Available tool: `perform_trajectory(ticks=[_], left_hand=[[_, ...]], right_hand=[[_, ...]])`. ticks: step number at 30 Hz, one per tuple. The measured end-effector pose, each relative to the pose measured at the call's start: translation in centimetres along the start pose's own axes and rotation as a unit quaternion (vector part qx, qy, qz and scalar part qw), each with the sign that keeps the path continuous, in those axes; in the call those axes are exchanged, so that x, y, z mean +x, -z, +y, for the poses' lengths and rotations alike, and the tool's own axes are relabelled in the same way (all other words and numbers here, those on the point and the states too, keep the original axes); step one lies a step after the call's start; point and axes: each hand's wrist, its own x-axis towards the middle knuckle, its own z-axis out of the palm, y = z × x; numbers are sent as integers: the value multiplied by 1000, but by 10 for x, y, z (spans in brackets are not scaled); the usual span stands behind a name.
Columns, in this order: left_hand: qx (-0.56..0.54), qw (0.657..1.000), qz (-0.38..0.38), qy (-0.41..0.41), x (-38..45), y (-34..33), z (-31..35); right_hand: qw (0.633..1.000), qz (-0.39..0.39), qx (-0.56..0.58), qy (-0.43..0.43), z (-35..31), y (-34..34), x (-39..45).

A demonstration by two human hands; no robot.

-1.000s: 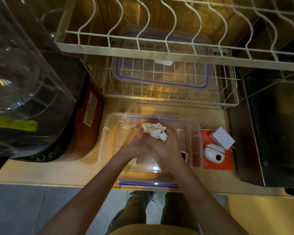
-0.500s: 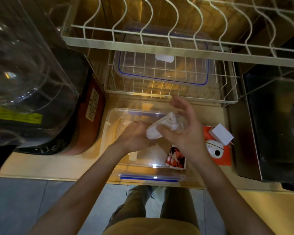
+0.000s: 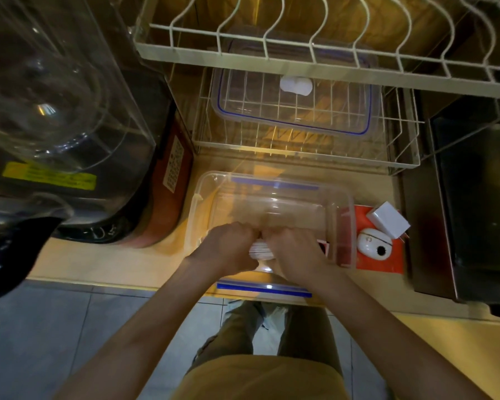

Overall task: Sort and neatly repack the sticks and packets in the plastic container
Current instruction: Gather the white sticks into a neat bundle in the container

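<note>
A clear plastic container (image 3: pixel 274 192) with blue clips stands on the wooden counter near its front edge. Both my hands are down inside its near half, side by side. My left hand (image 3: pixel 228 243) and my right hand (image 3: pixel 293 249) close together around a bundle of white sticks (image 3: pixel 259 251), which shows only as a white strip between them. A red-and-black packet (image 3: pixel 324 246) peeks out at the container's right wall, just right of my right hand. The far half of the container looks bare.
The container's lid (image 3: pixel 295 99) lies in a white wire dish rack (image 3: pixel 300 151) behind. A big water dispenser jug (image 3: pixel 55 90) stands left. A red box with a white round gadget (image 3: pixel 373 245) and a white charger (image 3: pixel 388 220) sits right, beside a dark appliance (image 3: pixel 474 203).
My hands dropped from above the container down into its near half and closed together on the stick bundle. My right hand, raised with spread fingers half a second ago, now grips.
</note>
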Motion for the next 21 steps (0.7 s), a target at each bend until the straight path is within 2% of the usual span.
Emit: perform_trajectory(ticks=[4, 8, 13, 15, 17, 18, 21], left_hand=[[-24, 999, 32, -6, -15, 0, -11], [-48, 998, 38, -12, -25, -8, -14], [-24, 999, 30, 13, -30, -15, -13], [-9, 999, 27, 27, -32, -12, -10], [-16, 999, 20, 44, -32, -9, -6], [-20, 998, 17, 52, -32, -8, -5], [-27, 997, 12, 68, -32, -8, -4]], right_hand=[[999, -38, 28, -1, -2, -8, 3], [992, -40, 118, 8, -4, -14, 5], [991, -62, 120, 2, 1, -14, 1], [979, -39, 200, -21, 6, -9, -3], [941, 27, 326, -82, 11, 1, -11], [905, 59, 398, -139, 14, 6, -16], [755, 99, 570, -307, 23, 18, -27]])
